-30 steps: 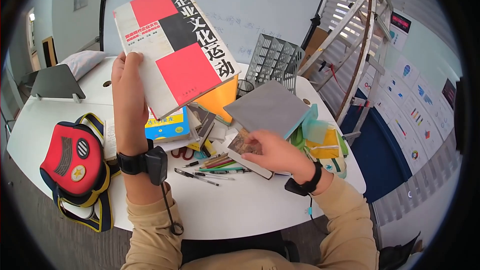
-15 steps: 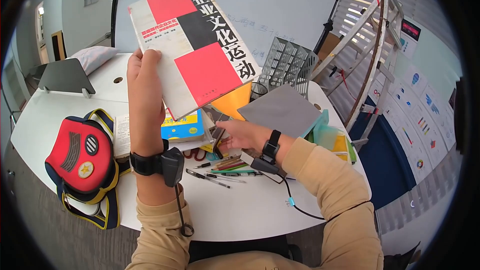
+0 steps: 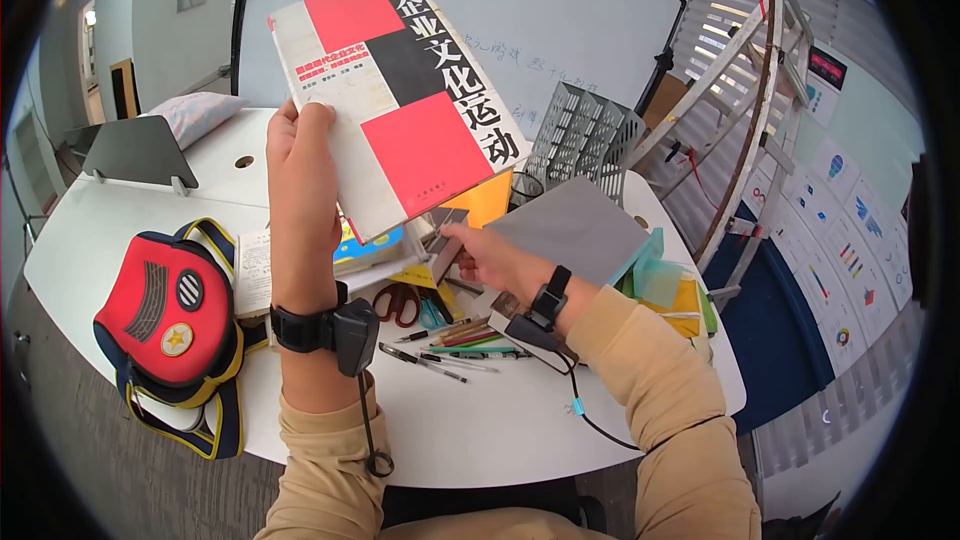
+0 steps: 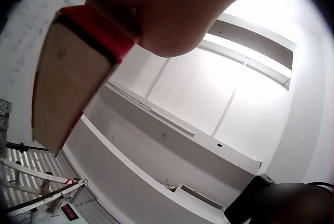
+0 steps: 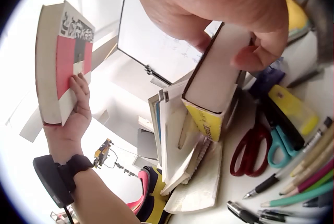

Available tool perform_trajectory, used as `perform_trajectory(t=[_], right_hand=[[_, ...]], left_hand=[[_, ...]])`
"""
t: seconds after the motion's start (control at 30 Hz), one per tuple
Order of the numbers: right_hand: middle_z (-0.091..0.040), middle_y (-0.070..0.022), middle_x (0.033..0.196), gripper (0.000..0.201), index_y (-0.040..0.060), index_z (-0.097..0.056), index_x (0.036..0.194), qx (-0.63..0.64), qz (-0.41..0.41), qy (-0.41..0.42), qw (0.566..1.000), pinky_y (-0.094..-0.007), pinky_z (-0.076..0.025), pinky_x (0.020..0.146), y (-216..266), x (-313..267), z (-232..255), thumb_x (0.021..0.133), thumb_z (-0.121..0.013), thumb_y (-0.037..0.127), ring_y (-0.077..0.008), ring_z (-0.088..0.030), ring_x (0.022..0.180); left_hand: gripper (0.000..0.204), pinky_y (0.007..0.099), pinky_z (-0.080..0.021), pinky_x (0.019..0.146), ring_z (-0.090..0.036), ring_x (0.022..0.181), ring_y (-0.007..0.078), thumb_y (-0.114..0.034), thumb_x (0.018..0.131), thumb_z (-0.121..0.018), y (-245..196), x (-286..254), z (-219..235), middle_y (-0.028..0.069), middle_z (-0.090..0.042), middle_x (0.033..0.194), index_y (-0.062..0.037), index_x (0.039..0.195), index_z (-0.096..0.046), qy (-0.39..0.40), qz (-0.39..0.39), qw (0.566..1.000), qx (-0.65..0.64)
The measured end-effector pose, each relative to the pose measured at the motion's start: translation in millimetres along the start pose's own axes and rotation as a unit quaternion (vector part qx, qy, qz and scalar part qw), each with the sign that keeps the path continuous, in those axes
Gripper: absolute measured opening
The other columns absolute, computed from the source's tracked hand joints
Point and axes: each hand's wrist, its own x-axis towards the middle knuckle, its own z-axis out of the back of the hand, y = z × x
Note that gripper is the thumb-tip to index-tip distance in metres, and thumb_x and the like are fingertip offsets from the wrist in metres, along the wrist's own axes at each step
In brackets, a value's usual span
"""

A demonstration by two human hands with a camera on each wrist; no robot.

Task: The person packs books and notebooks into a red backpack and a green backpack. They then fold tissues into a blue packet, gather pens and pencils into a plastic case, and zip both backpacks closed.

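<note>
My left hand (image 3: 303, 175) holds up a thick hardcover book (image 3: 420, 165) with red, black and white blocks on its cover, gripping its lower left edge above the table. In the left wrist view the page block of this book (image 4: 68, 78) hangs beyond the palm. Over the pile, my right hand (image 3: 500, 258) grips a second thick book, dark-covered with a yellow spine (image 5: 203, 122). Its fingers and thumb span the page edges (image 5: 219, 73) in the right wrist view. Beside that book lie red-handled scissors (image 5: 251, 148) and teal-handled scissors (image 5: 282, 151).
Several pens and pencils (image 3: 470, 340) lie in front of the pile. A red backpack (image 3: 165, 310) sits at the left. To the right are a large grey book (image 3: 580, 230) and a green and yellow pouch (image 3: 680, 305). A grey file rack (image 3: 585, 145) stands behind.
My right hand has moved left from the grey book's near edge to the yellow-spined book and taken hold of it. The left hand still holds the red-and-white book up.
</note>
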Motion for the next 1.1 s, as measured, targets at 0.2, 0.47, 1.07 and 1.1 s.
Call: perform_trajectory(t=[0.2,0.47,1.07,1.1], right_hand=[[-0.08,-0.0172,0.117,0.057,-0.0085,-0.071,0.131,-0.032,0.105,-0.061,0.992,-0.0445,-0.07,0.075,44.0,-56.9,13.0,0.105,-0.075,0.042,-0.0303,-0.083,0.092],[-0.08,-0.014,0.102,0.058,-0.0083,-0.073,0.125,-0.216,0.189,-0.245,0.926,-0.0409,-0.065,0.066,73.1,-122.1,73.0,0.101,-0.077,0.044,-0.0257,-0.081,0.084],[-0.079,-0.0099,0.133,0.039,0.0007,-0.068,0.144,0.24,0.471,-0.017,0.849,-0.039,-0.067,0.102,47.8,-174.7,41.5,0.106,-0.079,0.002,-0.0206,-0.078,0.119],[-0.079,-0.0101,0.133,0.039,0.0005,-0.067,0.143,0.229,0.462,-0.014,0.857,-0.0391,-0.067,0.102,44.8,-172.3,37.8,0.106,-0.08,0.001,-0.0208,-0.079,0.119]], left_hand=[[0.051,0.0329,-0.06,0.101,-0.074,0.112,0.0187,-0.022,0.11,-0.061,1.4,2.2,1.7,0.0179,-0.073,0.131,0.0077,0.15,-0.051,-0.006,0.005,1.0,-0.015],[0.04,0.036,-0.066,0.091,-0.08,0.104,0.0221,-0.023,0.113,-0.056,6.7,6.6,0.8,0.018,-0.076,0.126,0.0051,0.141,-0.059,-0.037,-0.005,0.999,0.002],[0.05,0.0369,-0.055,0.112,-0.067,0.127,0.0214,-0.013,0.114,-0.051,43.1,-11.0,-37.0,0.0212,-0.065,0.145,0.0093,0.158,-0.04,0.051,-0.05,0.992,0.1],[0.05,0.0368,-0.056,0.111,-0.067,0.127,0.0212,-0.012,0.114,-0.05,44.3,-12.7,-38.8,0.021,-0.065,0.145,0.0094,0.158,-0.04,0.062,-0.052,0.991,0.105]])
